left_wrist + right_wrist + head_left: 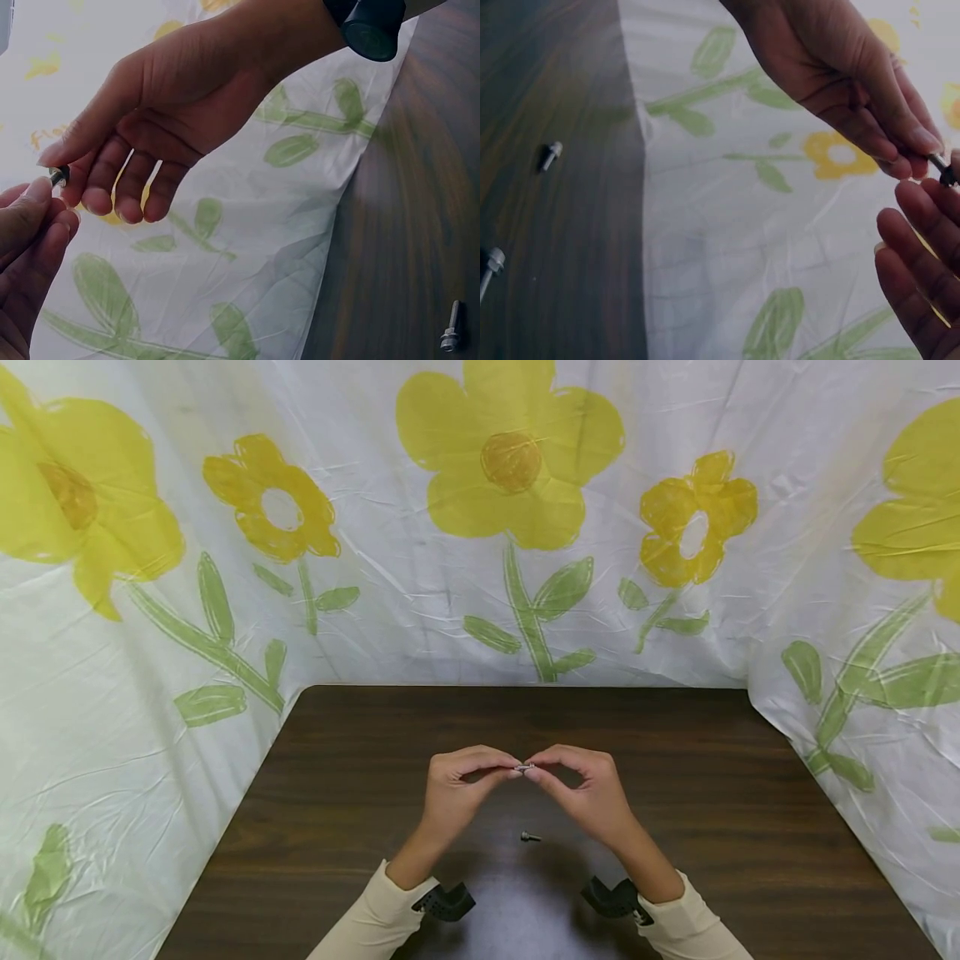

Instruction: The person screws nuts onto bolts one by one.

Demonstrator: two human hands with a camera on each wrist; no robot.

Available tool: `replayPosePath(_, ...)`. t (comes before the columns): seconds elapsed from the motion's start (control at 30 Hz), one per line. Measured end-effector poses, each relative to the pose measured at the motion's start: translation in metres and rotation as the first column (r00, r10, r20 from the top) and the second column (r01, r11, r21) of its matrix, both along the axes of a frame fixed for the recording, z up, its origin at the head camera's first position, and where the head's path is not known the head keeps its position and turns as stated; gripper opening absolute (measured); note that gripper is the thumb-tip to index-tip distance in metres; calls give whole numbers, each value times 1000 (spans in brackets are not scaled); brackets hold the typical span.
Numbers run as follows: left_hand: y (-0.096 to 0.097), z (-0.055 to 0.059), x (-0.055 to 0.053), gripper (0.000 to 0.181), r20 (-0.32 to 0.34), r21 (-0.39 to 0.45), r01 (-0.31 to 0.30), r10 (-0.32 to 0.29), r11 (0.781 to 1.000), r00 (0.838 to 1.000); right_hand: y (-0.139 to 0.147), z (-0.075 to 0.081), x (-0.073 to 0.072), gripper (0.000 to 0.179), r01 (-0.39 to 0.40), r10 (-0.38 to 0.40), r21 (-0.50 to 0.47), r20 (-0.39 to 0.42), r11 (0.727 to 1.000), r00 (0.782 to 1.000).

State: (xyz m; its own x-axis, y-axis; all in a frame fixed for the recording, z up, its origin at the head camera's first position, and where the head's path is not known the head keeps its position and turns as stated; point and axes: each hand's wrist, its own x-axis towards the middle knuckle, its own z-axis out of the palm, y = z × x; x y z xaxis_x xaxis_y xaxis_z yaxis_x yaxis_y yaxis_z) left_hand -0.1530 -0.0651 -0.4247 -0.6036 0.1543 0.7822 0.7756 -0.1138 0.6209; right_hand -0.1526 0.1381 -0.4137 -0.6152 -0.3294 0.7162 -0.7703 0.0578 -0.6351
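Observation:
A small metal bolt (524, 767) is held up between both hands over the table. My left hand (456, 783) pinches its darker head end between thumb and index finger; the other left fingers are loosely bent in the left wrist view. From the opposite side, my right hand (597, 787) pinches the bolt's shank, which shows as a short silvery length in the right wrist view. Fingertips cover much of the bolt, so whether a nut or washer is on it cannot be told. Below the hands, another bolt (530, 837) lies on its side on the table.
The dark wood-grain table (337, 827) is surrounded by a white curtain (375, 610) with yellow flowers. Two bolts lie on the tabletop in the right wrist view, one nearer the lower left corner (493, 262). Black wrist cameras sit below both hands.

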Motion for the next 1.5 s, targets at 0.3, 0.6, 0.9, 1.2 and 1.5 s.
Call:
replayPosePath(0.3, 2, 0, 1, 23, -31, -32, 10, -11, 999, 999, -2, 2, 3, 27, 49, -49, 19, 21, 999, 999)
replayPosePath(0.6, 3, -2, 1, 22, -26, -40, -9, 8, 999, 1000, -2, 3, 4, 37, 146, -149, 62, 57, 987, 987)
replayPosePath(0.9, 0, 4, 2, 19, -9, -37, -73, 73, 997, 997, 12, 3, -4, 26, 69, -69, 2, -1, 998, 998)
replayPosePath(1.2, 0, 3, 2, 20, -16, -29, -58, 58, 998, 998, 10, 4, -6, 45, -18, 19, 17, -102, 1000, 995)
replayPosePath(1.5, 1, 4, 2, 19, -10, -19, -26, 25, 999, 1000, 8, 3, -5, 32, -36, 38, 37, -73, 999, 997)
